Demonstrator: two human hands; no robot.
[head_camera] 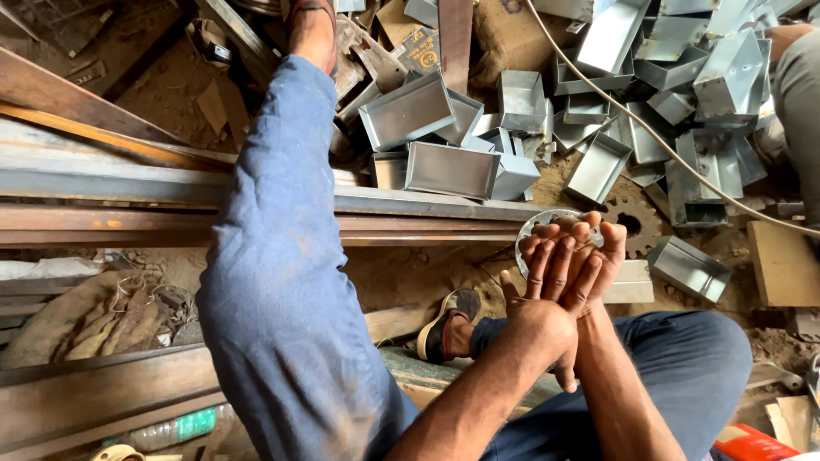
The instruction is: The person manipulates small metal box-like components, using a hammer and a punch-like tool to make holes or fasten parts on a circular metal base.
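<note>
hands pressed together above a perforated metal disc

seen from above, a seated person in blue trousers holds both hands up in front of them. the left hand (547, 294) lies flat against the right hand (589, 256), fingers straight and pointing away, palms meeting. neither hand grips anything that shows; whether something small sits between the palms cannot be told. just beyond the fingertips, partly hidden by them, a round metal disc (536, 224) with holes lies on the dirt floor (410, 277), beside a rusty gear (636, 224). a heap of grey metal boxes (448, 166) sits further off, past long steel bars (111, 183). this reads as a pause between handling steps, the disc untouched; reaching it would call for parting the hands and lowering them.
</note>
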